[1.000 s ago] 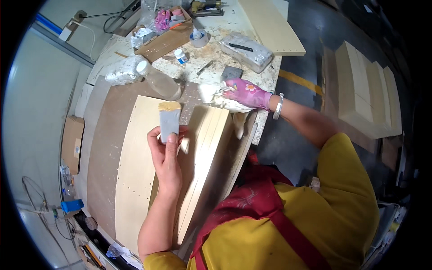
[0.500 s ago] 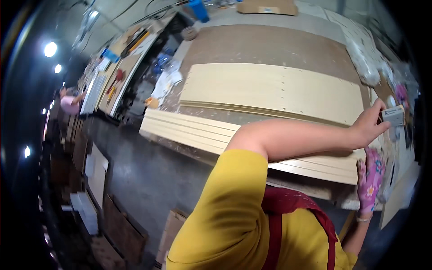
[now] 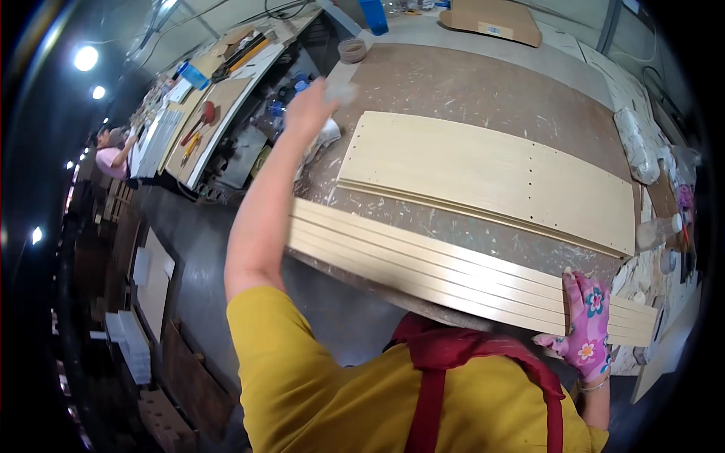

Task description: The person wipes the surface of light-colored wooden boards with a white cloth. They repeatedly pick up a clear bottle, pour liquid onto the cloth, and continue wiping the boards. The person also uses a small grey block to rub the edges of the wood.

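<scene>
My left hand is stretched out over the far left of the workbench, blurred by motion. Its fingers are closed on a small pale grey box-like piece, itself smeared. In a pink flowered glove, my right hand lies across a row of pale wooden strips near their right end, with thumb and fingers apart. Several strips lie side by side along the bench's near edge. Behind them sits a stack of pale boards with small drilled holes in the top one.
A brown dusty sheet covers the bench top. At the back stand a blue cup, a roll of tape and a flat cardboard box. A clear bottle lies right. Beyond a tool-strewn bench, a person works.
My left hand has swung from the far right to the far left with the small box-like piece. My gloved right hand has shifted onto the strips. The whole view has turned somewhat.
</scene>
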`<action>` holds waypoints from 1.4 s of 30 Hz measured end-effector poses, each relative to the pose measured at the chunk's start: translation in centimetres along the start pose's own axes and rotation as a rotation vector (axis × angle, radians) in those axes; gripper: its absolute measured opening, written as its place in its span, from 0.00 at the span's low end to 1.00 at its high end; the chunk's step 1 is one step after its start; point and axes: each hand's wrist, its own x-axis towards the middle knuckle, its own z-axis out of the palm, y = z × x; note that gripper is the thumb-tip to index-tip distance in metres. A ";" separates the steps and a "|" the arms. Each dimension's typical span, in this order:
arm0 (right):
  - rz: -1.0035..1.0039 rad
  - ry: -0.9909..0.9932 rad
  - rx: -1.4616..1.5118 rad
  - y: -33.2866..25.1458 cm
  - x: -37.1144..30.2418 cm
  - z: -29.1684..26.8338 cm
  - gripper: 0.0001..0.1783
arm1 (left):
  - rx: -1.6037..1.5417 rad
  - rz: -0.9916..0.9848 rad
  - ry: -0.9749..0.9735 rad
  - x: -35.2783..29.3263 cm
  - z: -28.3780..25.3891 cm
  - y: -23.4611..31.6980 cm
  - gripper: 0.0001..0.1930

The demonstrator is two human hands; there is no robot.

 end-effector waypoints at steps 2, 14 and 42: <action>0.049 0.019 -0.019 -1.0 0.1 0.1 0.59 | 0.256 -0.080 -0.211 1.4 2.5 -4.2 0.23; -0.018 0.115 0.287 1.4 -0.8 0.3 0.50 | 0.288 0.287 -0.349 3.9 11.5 -13.3 0.40; 0.533 0.416 0.419 35.4 -17.9 1.8 0.20 | -0.061 0.651 -0.682 -22.0 -5.1 25.0 0.51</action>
